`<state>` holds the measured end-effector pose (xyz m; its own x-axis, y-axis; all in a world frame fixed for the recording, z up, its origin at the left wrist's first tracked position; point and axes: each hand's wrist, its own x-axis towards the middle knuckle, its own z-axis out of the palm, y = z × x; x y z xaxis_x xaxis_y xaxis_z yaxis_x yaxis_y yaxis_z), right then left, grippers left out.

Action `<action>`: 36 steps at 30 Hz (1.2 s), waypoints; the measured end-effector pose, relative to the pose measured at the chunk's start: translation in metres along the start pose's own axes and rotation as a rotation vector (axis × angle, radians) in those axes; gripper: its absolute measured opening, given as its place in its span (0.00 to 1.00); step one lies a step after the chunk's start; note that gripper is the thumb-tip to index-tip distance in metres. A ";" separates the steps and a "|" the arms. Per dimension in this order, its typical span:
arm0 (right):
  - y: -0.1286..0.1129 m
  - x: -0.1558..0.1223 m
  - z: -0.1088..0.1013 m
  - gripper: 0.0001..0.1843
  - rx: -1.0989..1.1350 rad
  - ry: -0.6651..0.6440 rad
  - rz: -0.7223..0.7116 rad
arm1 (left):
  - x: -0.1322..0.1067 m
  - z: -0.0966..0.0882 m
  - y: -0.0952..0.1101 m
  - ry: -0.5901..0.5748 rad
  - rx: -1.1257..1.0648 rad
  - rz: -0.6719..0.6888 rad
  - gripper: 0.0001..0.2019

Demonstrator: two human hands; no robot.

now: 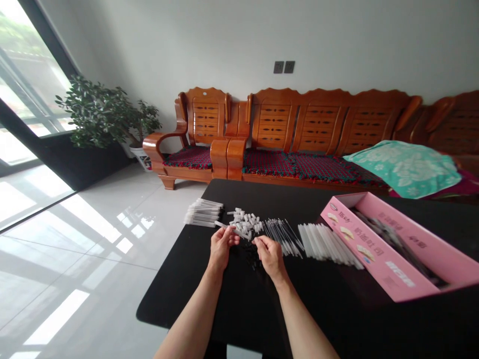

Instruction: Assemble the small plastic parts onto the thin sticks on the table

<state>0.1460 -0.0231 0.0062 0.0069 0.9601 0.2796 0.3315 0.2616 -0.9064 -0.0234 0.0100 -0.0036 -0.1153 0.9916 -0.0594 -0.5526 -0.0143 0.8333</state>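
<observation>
Lot: black table with pink carton, two bare hands over rows of small plastic parts.

Logged largest first: carved wooden sofa [322, 124] behind; black table [175, 304]; open pink carton [389, 269] at my right; bundled clear tubes [203, 213], heaped white caps [245, 222], thin black-tipped rods [282, 237] and white sticks [325, 243] in a row across the table; loose black pieces [251, 257] beneath my hands. My left hand [220, 247] grips a slim white tube [229, 229] in clenched fingers [230, 239]; my right hand [270, 257] sits just beside its end, fingers [260, 242] curled, contents impossible to tell.
</observation>
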 end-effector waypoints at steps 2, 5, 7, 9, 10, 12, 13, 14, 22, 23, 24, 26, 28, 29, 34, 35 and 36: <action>0.002 -0.001 -0.002 0.21 -0.046 0.055 -0.041 | 0.001 0.000 0.001 -0.015 -0.005 -0.003 0.21; 0.001 -0.002 -0.003 0.20 -0.080 0.089 -0.082 | 0.000 0.001 0.001 -0.044 0.005 -0.017 0.20; -0.002 -0.002 -0.002 0.20 -0.104 0.080 -0.112 | -0.001 0.002 0.002 -0.052 0.019 -0.032 0.19; -0.005 -0.002 0.000 0.19 -0.137 0.072 -0.135 | -0.002 0.004 0.004 -0.050 0.028 -0.045 0.20; -0.006 -0.003 0.001 0.19 -0.157 0.071 -0.143 | -0.003 0.005 0.005 -0.047 0.031 -0.051 0.20; -0.006 -0.003 0.004 0.19 -0.199 0.076 -0.159 | -0.004 0.006 0.007 -0.037 0.034 -0.063 0.21; -0.006 -0.004 0.004 0.19 -0.216 0.081 -0.170 | -0.005 0.007 0.007 -0.030 0.036 -0.068 0.21; -0.005 -0.004 0.005 0.19 -0.229 0.087 -0.183 | -0.005 0.008 0.008 -0.025 0.039 -0.072 0.21; 0.002 -0.006 0.009 0.16 -0.281 0.161 -0.322 | -0.003 0.008 0.007 -0.029 0.040 -0.098 0.21; 0.003 -0.006 0.009 0.15 -0.291 0.176 -0.338 | -0.003 0.008 0.007 -0.029 0.037 -0.100 0.21; 0.003 -0.006 0.010 0.15 -0.303 0.191 -0.353 | -0.003 0.008 0.007 -0.027 0.034 -0.103 0.21; 0.005 -0.006 0.011 0.15 -0.328 0.216 -0.376 | -0.003 0.009 0.007 -0.023 0.030 -0.108 0.20; 0.006 -0.007 0.012 0.15 -0.356 0.235 -0.400 | -0.003 0.009 0.007 -0.018 0.025 -0.113 0.20; 0.006 -0.007 0.012 0.15 -0.371 0.241 -0.413 | -0.003 0.009 0.006 -0.016 0.022 -0.114 0.20; 0.010 -0.008 0.014 0.14 -0.443 0.262 -0.481 | -0.002 0.008 0.005 -0.019 0.003 -0.118 0.18; 0.010 -0.008 0.014 0.14 -0.459 0.275 -0.496 | -0.001 0.008 0.004 -0.023 0.001 -0.118 0.18; 0.010 -0.008 0.015 0.13 -0.476 0.287 -0.510 | -0.001 0.007 0.003 -0.027 0.000 -0.118 0.18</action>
<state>0.1350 -0.0261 -0.0099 -0.0322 0.6507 0.7586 0.7307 0.5332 -0.4263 -0.0192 0.0103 0.0033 -0.0267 0.9895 -0.1422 -0.5606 0.1029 0.8217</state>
